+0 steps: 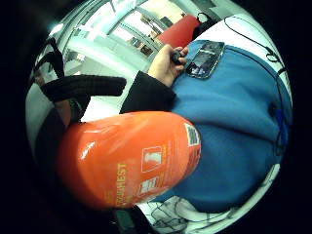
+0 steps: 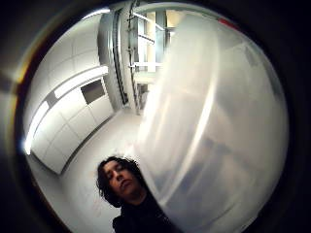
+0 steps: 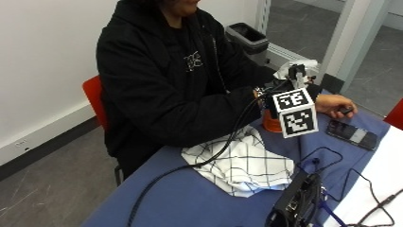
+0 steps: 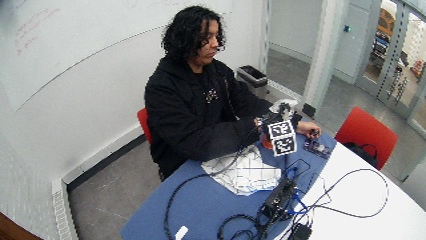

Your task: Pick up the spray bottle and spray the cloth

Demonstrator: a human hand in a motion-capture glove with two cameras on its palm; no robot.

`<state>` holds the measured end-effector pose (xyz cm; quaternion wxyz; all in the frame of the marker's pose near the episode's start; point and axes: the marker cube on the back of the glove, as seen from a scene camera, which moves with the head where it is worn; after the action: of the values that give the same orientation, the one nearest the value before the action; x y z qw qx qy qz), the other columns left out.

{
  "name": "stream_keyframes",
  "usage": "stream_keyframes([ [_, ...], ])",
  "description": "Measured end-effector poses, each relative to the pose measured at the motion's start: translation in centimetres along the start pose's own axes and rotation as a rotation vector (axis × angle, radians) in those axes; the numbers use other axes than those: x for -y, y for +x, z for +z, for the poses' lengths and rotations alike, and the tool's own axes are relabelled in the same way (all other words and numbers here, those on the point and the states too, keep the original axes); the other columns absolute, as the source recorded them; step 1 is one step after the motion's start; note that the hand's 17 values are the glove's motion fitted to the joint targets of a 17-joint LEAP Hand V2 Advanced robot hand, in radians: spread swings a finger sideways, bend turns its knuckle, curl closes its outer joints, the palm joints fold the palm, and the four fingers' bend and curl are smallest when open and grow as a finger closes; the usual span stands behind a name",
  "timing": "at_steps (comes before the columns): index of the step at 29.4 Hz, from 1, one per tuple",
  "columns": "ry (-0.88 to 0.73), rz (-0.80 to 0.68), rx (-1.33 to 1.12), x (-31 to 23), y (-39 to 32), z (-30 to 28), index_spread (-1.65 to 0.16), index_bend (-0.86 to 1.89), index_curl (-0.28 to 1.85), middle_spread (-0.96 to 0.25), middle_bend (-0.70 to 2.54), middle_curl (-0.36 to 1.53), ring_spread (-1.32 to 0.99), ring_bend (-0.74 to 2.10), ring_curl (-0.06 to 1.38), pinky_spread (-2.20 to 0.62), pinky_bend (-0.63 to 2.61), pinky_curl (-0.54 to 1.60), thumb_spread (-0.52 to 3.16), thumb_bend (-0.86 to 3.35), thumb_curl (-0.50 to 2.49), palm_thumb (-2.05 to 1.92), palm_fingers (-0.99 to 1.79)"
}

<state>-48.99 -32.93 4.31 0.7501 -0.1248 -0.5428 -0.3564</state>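
Your right hand (image 3: 277, 94) has its fingers curled round the orange spray bottle (image 3: 272, 122), held upright over the blue desk (image 3: 189, 198), with the checked cloth (image 3: 245, 163) lying at about seven o'clock below it, so tip the nozzle that way.

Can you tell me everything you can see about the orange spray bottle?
The spray bottle has a shiny, rounded orange body that looks like plastic, with white printed labels and a barcode sticker. Its top part looks pale and whitish. It stands roughly upright at the gloved right hand, which is around it, above the blue table and just past the white checked cloth. Much of it is hidden in the outside view; whether its base touches the table cannot be told.
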Motion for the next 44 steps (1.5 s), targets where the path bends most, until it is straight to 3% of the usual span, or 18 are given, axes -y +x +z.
stream_keyframes([
  [15,0.005,0.021,-0.001,0.1,0.4,0.6,-0.24,0.13,0.47,-0.18,0.69,0.68,-0.19,0.84,0.53,-0.24,0.56,0.46,0.77,-0.01,0.94,1.10,1.22],
  [21,-0.076,0.114,0.046,-0.7,0.7,0.1,-0.25,0.15,0.47,-0.18,0.68,0.68,-0.19,0.83,0.53,-0.25,0.56,0.46,0.78,-0.02,0.93,1.09,1.20],
  [24,-0.100,0.170,0.011,-2.0,0.4,-0.9,-0.25,0.18,0.49,-0.15,0.67,0.67,-0.17,0.78,0.52,-0.15,0.36,0.41,0.83,-0.07,0.88,1.00,0.95],
  [29,-0.068,0.187,-0.214,-5.7,-1.0,-4.3,-0.23,0.11,0.49,-0.08,0.56,0.62,-0.10,0.66,0.51,0.05,0.28,0.42,0.93,-0.10,0.75,0.79,0.61],
  [32,-0.026,0.170,-0.459,-8.0,-2.0,-6.6,-0.23,0.08,0.45,-0.05,0.53,0.58,-0.08,0.60,0.47,0.12,0.28,0.39,0.96,-0.08,0.70,0.72,0.55],
  [37,-0.163,0.233,-0.938,-14.1,-3.4,-10.2,-0.28,0.01,0.35,-0.02,0.45,0.53,-0.04,0.55,0.43,0.19,0.34,0.39,1.00,-0.08,0.61,0.59,0.37],
  [44,-0.142,0.292,-1.183,-20.2,-5.7,-13.7,-0.34,0.08,0.29,-0.02,0.33,0.46,-0.01,0.49,0.39,0.23,0.39,0.39,1.03,-0.06,0.52,0.48,0.18],
])
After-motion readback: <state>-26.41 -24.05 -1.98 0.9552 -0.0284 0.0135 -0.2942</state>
